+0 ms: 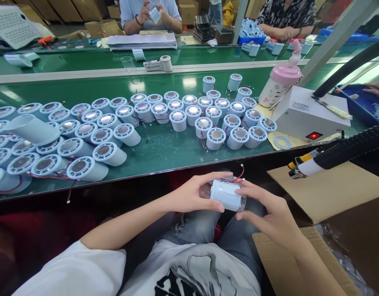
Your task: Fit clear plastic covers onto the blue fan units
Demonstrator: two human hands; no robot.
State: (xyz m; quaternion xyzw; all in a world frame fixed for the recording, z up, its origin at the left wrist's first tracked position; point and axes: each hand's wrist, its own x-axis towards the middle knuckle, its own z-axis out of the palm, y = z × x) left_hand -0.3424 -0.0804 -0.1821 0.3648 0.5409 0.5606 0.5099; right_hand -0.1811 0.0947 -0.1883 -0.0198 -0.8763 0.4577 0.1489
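Above my lap, a light blue cylindrical housing (226, 195) lies on its side between my two hands. My left hand (197, 193) grips its left end, thumb in front and fingers over the top. Closed around the right end is my right hand (268, 207), its fingers near a clear plastic rim (243, 201) on that end. Thin red wires (240, 174) with small white connectors stick up behind the housing. On the green bench, several similar blue housings (215, 138) stand with round metallic discs facing up.
A grey box with a red lit switch (314, 135) stands at right beside a pink-lidded cup (280, 84). A black hose tool (303, 169) hangs over an open carton (303, 193) holding clear plastic pieces. Across the bench, a person (150, 20) holds a blue part.
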